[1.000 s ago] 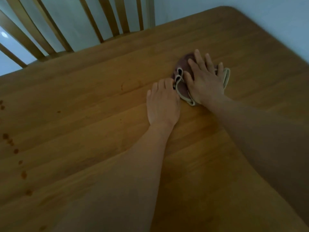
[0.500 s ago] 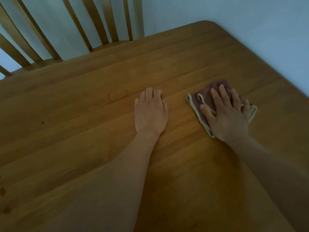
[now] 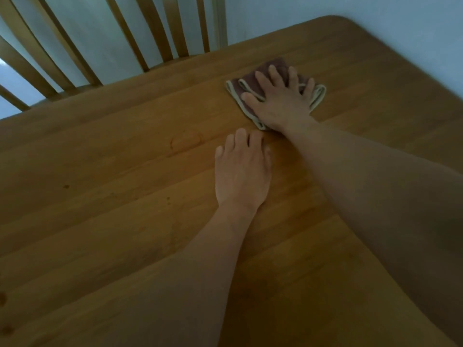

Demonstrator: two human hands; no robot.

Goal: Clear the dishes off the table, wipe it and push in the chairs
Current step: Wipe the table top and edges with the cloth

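A folded brown cloth with a pale trim (image 3: 243, 84) lies on the wooden table (image 3: 112, 171) near its far edge. My right hand (image 3: 280, 101) presses flat on the cloth with its fingers spread. My left hand (image 3: 241, 171) rests palm down on the bare wood just in front of and left of the cloth, fingers straight. No dishes are in view.
A wooden slat-back chair (image 3: 160, 33) stands against the far side of the table. A faint ring mark (image 3: 185, 144) and a few small dark spots (image 3: 66, 186) show on the tabletop to the left. The table's rounded corner (image 3: 345, 21) meets a pale wall.
My right hand has slid the cloth away from me toward the far edge, after moving it right. My left hand has stayed flat in about the same place.
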